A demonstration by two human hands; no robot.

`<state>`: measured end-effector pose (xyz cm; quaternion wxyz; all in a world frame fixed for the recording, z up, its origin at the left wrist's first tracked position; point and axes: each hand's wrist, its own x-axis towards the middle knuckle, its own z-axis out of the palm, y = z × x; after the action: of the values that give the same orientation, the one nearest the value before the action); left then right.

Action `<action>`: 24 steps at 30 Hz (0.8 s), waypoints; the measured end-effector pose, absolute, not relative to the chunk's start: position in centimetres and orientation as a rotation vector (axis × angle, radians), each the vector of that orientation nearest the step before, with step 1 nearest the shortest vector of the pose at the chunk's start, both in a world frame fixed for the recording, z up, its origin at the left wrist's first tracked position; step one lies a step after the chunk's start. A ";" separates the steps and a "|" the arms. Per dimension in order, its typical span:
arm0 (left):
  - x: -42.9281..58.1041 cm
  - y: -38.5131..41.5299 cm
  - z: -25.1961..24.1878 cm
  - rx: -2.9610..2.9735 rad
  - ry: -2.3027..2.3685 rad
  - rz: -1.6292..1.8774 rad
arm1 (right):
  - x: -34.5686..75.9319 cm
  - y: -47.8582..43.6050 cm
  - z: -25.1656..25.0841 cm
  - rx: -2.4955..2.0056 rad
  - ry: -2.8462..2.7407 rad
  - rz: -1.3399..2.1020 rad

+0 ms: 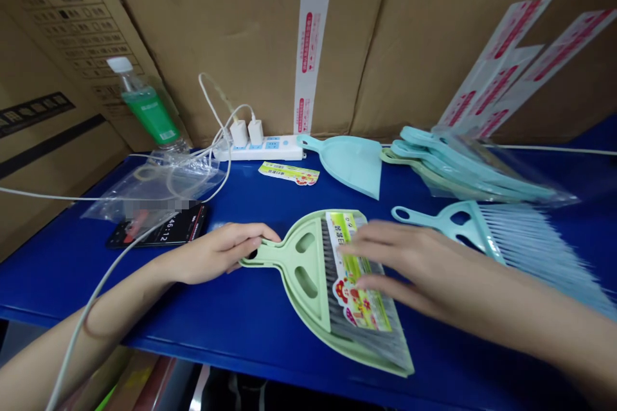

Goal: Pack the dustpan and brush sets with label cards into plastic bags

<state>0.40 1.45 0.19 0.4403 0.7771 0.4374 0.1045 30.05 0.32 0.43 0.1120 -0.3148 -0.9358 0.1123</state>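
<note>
A pale green hand brush (304, 270) lies nested in a matching green dustpan (344, 350) at the middle of the table. My left hand (212, 253) is closed round the stacked handles, thumb and forefinger at the handle end. Across the grey bristles lies a yellow-green and white printed label (364, 298). My right hand (409, 263), slightly blurred, is over the label with its fingers stretched out and apart; whether the fingertips press on it I cannot tell. Behind my right forearm is a light blue hand brush (475, 221), bristles pointing right.
A blue dustpan (354, 157) and several bagged dustpans (472, 170) lie at the back. Nearby are a loose label (289, 173), a power strip (284, 153) with chargers, a phone (180, 231), a plastic bag (149, 186) and a bottle (149, 109). Cardboard boxes (250, 26) wall the rear; a cable (113, 263) crosses my left forearm.
</note>
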 end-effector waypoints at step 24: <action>0.3 1.3 0.2 1.981 1.122 0.227 | 30.1 0.7 -1.1 -1.240 -2.910 0.461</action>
<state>0.25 1.34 0.16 0.4141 0.7881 0.4463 0.0903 30.12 0.72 -1.14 -0.0275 -0.3878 -0.9100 0.1442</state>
